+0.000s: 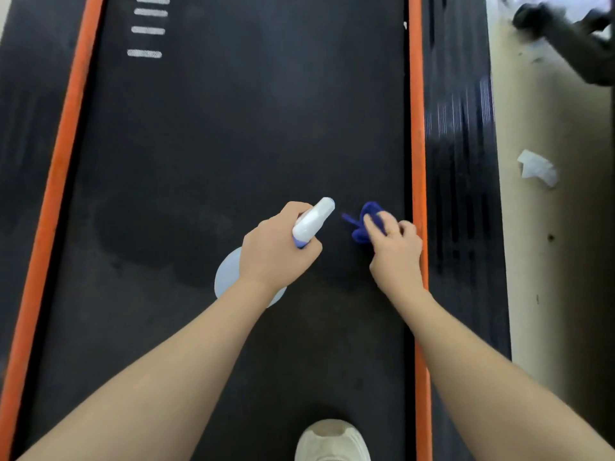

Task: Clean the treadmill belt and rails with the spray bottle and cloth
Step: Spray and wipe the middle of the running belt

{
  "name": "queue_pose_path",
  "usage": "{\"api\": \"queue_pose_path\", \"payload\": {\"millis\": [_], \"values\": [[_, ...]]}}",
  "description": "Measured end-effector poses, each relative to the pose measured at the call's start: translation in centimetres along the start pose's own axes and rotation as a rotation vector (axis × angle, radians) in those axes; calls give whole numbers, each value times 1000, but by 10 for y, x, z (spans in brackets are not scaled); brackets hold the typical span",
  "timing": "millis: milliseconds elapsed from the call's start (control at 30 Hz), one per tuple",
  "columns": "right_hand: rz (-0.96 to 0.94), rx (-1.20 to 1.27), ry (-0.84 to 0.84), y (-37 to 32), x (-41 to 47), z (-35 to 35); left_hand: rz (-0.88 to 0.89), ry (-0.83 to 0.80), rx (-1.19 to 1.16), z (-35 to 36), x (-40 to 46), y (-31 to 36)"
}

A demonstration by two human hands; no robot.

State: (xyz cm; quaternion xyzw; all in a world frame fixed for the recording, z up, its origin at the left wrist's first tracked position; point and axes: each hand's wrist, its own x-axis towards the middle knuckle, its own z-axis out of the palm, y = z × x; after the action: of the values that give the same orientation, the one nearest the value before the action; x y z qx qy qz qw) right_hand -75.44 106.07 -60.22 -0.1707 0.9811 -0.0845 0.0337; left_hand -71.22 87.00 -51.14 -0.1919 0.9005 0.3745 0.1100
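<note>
Your left hand (276, 247) grips the spray bottle (311, 224), fingers curled round its neck, white nozzle head pointing forward and up-right over the treadmill belt (233, 128). The bottle's pale translucent body shows below your wrist, mostly hidden by the forearm. Your right hand (396, 251) pinches the blue cloth (364, 224), bunched up, fingers curled over it, a loose tail sticking out to the left. Cloth sits low over the belt, just beside the right orange rail strip (417, 128); contact with the belt can't be told. Nozzle and cloth are near each other, not touching.

Left orange rail strip (63, 144) runs along the other belt edge. A darker damp-looking patch (159, 241) lies on the belt left of the bottle. 4 white bars (148, 28) marked on the belt at top left. Ribbed black side rail (461, 161) sits right of the orange strip. Crumpled white paper (537, 169) lies on the beige floor (549, 261). Your pale sneaker (332, 440) stands on the belt at the bottom edge.
</note>
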Motion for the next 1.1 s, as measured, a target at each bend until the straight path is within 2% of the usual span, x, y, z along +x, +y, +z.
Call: {"api": "queue_pose_path", "payload": {"millis": [100, 167, 267, 333, 433, 467, 500, 600, 633, 667, 767, 800, 867, 933, 1000, 1033, 1100], "values": [[183, 1, -74, -13, 1, -3, -27, 13, -34, -2, 1, 0], [167, 52, -95, -25, -29, -1, -51, 28, -88, -9, 1, -1], [94, 111, -30, -30, -48, 11, -70, 45, -179, -16, 1, -4], [220, 212, -41, -32, -31, 9, -66, 69, -191, -17, 1, -5], [459, 174, -24, -42, -23, 13, -33, 73, -148, -12, -4, -4], [442, 172, -17, -52, -25, 9, -22, 61, -124, -11, -7, -3], [331, 182, -19, -62, -29, 7, -12, 48, -104, -10, -9, -1], [-193, 122, -98, -73, -42, 13, 33, 10, -57, -9, -14, 1], [-254, 119, -79, -70, -38, 13, 31, 11, -66, -10, -14, 0], [-192, 159, -64, -67, -31, 13, 12, 30, -106, -11, -13, -2], [255, 259, -25, -81, -18, 13, -68, 170, -320, -20, -10, -19], [288, 233, -33, -90, -19, 11, -88, 208, -371, -24, -10, -25], [109, 176, -50, -108, -29, 12, -101, 244, -438, -31, -10, -34], [-234, 123, -102, -115, -44, 17, -87, 246, -471, -38, -10, -40], [-461, 88, -156, -113, -40, 20, -80, 256, -485, -43, -13, -45], [-487, 87, -143, -112, -30, 20, -86, 283, -499, -45, -15, -49], [-336, 84, -107, -118, -8, 17, -111, 374, -554, -50, -20, -61]]}}
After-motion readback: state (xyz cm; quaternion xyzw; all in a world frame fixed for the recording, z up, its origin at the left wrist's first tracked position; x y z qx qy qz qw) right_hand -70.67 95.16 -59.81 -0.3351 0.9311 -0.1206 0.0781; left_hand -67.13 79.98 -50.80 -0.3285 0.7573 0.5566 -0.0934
